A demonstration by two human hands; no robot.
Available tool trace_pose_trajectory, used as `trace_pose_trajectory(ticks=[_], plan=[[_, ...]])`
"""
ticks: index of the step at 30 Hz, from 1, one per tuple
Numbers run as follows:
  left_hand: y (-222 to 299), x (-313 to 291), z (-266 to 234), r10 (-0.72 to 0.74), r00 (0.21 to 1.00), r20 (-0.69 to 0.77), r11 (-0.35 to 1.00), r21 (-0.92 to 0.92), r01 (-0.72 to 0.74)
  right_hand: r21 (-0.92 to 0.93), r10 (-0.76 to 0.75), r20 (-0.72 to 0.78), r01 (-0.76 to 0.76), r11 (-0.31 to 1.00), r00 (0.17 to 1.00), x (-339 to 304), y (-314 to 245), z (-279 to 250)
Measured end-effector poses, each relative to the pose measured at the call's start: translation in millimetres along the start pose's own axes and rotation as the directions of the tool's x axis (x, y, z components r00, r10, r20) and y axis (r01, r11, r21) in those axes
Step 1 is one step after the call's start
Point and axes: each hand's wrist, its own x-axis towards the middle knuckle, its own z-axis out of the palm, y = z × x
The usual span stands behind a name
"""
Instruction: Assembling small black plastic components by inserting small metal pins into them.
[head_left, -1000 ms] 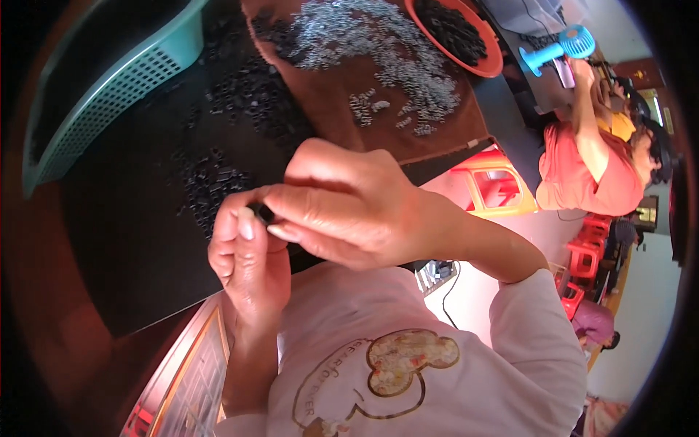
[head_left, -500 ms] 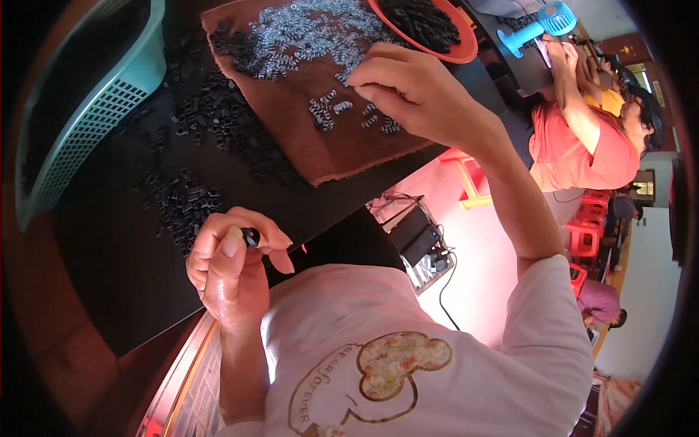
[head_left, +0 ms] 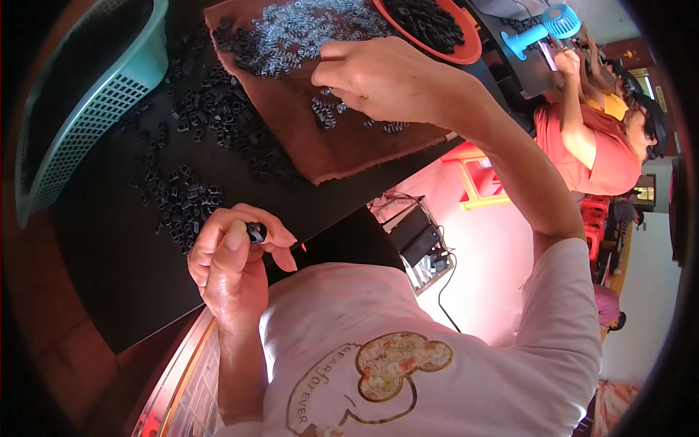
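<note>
Since half a second ago, the right hand (head_left: 382, 76) has shifted leftward over the brown cloth (head_left: 320, 154), while the left hand (head_left: 231, 273) has stayed nearly in place, thumb and fingers clamped on a small black part (head_left: 256, 232). That part looks short, rounded and glossy, with a pale glint at its exposed end, and it is held up at the near edge of the bench (head_left: 109, 284). Thumb and curled fingers cover the rest of it, so its full shape cannot be made out. On the right hand the fingertips are bunched close together among the silvery coil springs (head_left: 309, 33), but I cannot tell whether they grip one. The springs run to the top of the view, where an orange bowl (head_left: 475, 52) of dark parts and a green basket (head_left: 91, 120) are cut off. Small black pieces (head_left: 191, 205) lie scattered on the dark bench, left of the cloth. Farther right are a blue fan (head_left: 561, 22), an orange-red stool (head_left: 477, 195) and a person in a red shirt (head_left: 575, 138), over a pinkish floor
</note>
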Motion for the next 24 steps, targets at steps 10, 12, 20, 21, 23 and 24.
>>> trace_pose_trajectory(ticks=[10,12,20,21,23,24], plan=[[-1.1,2.9,2.0,0.004,1.000,-0.002,1.000,-0.007,-0.004,0.113,0.059,-0.272,-0.029,0.993,0.961,-11.7,3.2,5.2],[-0.8,3.0,2.6,0.008,1.000,-0.009,1.000,0.000,-0.008,0.108,0.072,-0.285,-0.043,0.993,0.956,-11.0,-1.2,3.3],[-1.7,3.7,3.2,0.007,1.000,-0.003,1.000,0.020,-0.007,0.148,0.024,-0.104,-0.008,0.989,0.994,-16.0,-13.1,-5.0],[-1.9,3.2,2.8,0.010,1.000,0.000,1.000,0.015,-0.010,0.117,0.031,-0.121,-0.016,0.993,0.992,-18.5,-8.4,-4.8],[-2.0,2.4,2.6,0.008,1.000,-0.004,1.000,0.013,-0.008,0.097,0.044,-0.148,-0.030,0.995,0.988,-23.8,-2.8,-4.3],[-2.1,2.4,2.8,0.006,1.000,-0.006,1.000,0.011,-0.005,0.039,0.084,-0.164,-0.079,0.996,0.983,-26.5,0.0,-2.6]])
